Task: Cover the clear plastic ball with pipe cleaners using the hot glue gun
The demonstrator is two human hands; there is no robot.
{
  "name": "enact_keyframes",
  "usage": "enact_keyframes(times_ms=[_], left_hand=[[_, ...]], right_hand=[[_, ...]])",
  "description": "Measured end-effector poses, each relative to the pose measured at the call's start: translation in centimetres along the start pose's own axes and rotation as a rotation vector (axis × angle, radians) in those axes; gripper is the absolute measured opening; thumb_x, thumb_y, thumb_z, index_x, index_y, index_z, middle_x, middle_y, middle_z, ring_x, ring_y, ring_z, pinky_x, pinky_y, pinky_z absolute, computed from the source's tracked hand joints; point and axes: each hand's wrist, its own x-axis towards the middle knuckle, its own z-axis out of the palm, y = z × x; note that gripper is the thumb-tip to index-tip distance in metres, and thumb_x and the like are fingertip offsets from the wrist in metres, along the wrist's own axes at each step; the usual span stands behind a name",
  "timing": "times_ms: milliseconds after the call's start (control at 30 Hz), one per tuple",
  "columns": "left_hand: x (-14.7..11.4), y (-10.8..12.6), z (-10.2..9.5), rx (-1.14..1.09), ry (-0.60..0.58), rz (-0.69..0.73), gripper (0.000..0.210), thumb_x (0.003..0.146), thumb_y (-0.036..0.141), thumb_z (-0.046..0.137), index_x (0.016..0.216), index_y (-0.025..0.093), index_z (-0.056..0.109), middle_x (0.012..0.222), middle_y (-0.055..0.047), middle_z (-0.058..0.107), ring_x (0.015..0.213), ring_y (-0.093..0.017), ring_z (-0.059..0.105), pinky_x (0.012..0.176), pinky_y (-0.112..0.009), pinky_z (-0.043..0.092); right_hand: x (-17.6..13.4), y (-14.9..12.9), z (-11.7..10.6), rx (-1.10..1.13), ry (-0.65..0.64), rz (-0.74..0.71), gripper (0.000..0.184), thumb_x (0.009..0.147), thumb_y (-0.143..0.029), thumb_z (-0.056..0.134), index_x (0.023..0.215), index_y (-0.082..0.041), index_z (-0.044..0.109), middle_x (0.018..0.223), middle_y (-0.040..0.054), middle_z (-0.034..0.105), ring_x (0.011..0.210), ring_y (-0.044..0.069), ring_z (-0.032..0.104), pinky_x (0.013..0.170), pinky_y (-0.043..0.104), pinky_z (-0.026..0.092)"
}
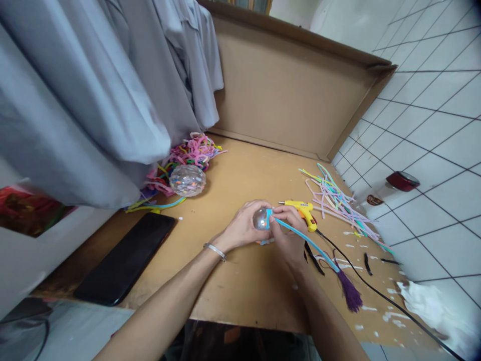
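Observation:
My left hand (244, 220) is closed round a small clear ball (260, 219) above the wooden table. A light-blue pipe cleaner (306, 238) lies across one side of the ball, and my right hand (289, 233) pinches it there. From my right fingers its free length runs down to the right, towards a purple tassel (349, 291) on the table. Just beyond my right hand lies a yellow glue gun (302, 208), its nozzle pointing left. Something small and colourful shows under my hands, mostly hidden.
A larger clear ball (187, 180) sits by a heap of coloured pipe cleaners (197, 150). Straight pipe cleaners (334, 198) lie right, near a red-capped bottle (391, 188). A black phone (126, 260) is left. The gun's black cord (368, 278) crosses the right side. Grey cloth (124, 75) hangs left.

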Motion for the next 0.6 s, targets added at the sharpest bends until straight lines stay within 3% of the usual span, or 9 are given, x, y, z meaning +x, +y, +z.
enact_keyframes(times_ms=[233,467,600], left_hand=[[0.06,0.1,-0.31,0.013,-0.044,-0.006,0.056,0.064,0.026,0.084,0.114,0.023,0.061,0.126,-0.008,0.067,0.118,-0.028,0.062,0.107,-0.046,0.046],[0.06,-0.44,-0.27,0.108,-0.108,0.045,0.089,0.043,0.035,0.096,0.122,0.024,0.056,0.133,-0.011,0.061,0.125,-0.033,0.055,0.109,-0.052,0.043],[-0.04,-0.38,0.12,0.135,-0.08,0.084,0.08,0.049,0.029,0.091,0.121,0.024,0.054,0.129,-0.01,0.062,0.121,-0.031,0.058,0.108,-0.05,0.045]], right_hand=[[0.06,0.07,0.01,-0.01,0.004,0.004,0.007,0.085,-0.021,0.063,0.08,-0.025,0.066,0.092,0.0017,0.069,0.088,0.018,0.066,0.082,0.037,0.055],[0.04,0.52,0.17,0.02,0.033,0.001,0.007,0.085,-0.02,0.063,0.079,-0.024,0.066,0.091,0.002,0.069,0.088,0.018,0.066,0.083,0.038,0.055],[0.09,0.47,0.1,0.016,0.022,0.001,0.007,0.084,-0.02,0.064,0.08,-0.024,0.066,0.091,0.0019,0.069,0.089,0.018,0.067,0.084,0.037,0.055]])
